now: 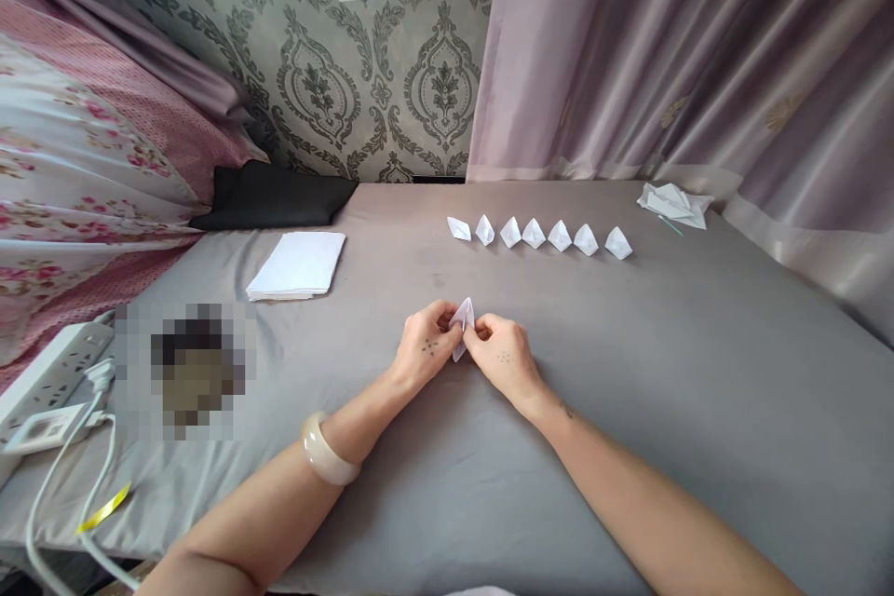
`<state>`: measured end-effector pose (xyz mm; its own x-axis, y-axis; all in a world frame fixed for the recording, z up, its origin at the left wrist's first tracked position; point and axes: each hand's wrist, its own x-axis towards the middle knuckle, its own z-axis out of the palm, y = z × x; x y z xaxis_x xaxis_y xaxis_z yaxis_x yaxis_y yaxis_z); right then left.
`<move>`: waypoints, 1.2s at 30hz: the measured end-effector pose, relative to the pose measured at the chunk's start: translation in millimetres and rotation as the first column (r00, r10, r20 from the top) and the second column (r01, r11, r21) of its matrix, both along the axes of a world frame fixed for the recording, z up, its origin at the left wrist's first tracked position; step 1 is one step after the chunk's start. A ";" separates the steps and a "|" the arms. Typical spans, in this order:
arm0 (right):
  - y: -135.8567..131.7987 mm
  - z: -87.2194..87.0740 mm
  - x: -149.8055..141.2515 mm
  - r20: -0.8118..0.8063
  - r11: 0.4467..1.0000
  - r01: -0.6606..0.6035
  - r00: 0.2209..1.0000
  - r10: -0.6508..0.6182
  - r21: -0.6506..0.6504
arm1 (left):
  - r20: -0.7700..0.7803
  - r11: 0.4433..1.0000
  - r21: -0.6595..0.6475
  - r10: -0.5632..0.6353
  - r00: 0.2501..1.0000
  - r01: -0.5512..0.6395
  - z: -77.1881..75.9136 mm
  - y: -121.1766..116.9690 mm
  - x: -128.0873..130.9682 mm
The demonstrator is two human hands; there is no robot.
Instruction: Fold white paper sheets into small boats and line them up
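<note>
Between my two hands is a small folded white paper boat [464, 312], held just above the grey cloth in the middle of the table. My left hand [427, 343] pinches its left side, thumb toward me. On its right side my right hand [504, 352] has a matching pinch. The fingers hide much of the paper's sides. Beyond them a row of several finished paper boats [560, 236] stands on the cloth, the leftmost one [459, 228] lying at a different angle from the others.
A stack of white paper [297, 265] lies at the left, with a black cloth [276, 196] behind it. Crumpled white paper [674, 203] and a thin green stick [670, 224] are at the back right. A power strip [52, 368] with cables and a yellow strip [104, 509] are at the left edge.
</note>
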<state>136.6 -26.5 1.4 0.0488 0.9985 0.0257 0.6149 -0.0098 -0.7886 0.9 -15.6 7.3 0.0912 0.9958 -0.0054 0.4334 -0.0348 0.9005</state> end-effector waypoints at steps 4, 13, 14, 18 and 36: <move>3.1 1.1 0.1 0.037 0.999 0.005 0.999 -0.003 -0.034 | -0.074 0.999 -0.024 0.035 0.997 -0.036 5.6 -0.9 2.3; 8.3 -0.5 1.0 0.061 0.996 0.006 0.998 0.000 -0.089 | -0.185 0.994 -0.075 0.068 0.980 -0.084 6.2 2.4 1.1; 8.8 -0.8 1.0 0.060 0.996 0.004 0.998 0.001 -0.091 | -0.203 0.994 -0.069 0.069 0.977 -0.084 5.4 3.2 0.6; 11.4 -1.7 0.7 0.056 0.995 -0.004 0.998 0.010 -0.103 | -0.282 0.995 -0.054 0.068 0.957 -0.086 1.4 7.7 -0.9; 4.5 9.5 8.2 0.225 0.970 -0.236 0.950 0.216 0.065 | -0.332 0.984 -0.169 -0.009 0.943 -0.050 8.3 19.6 -0.8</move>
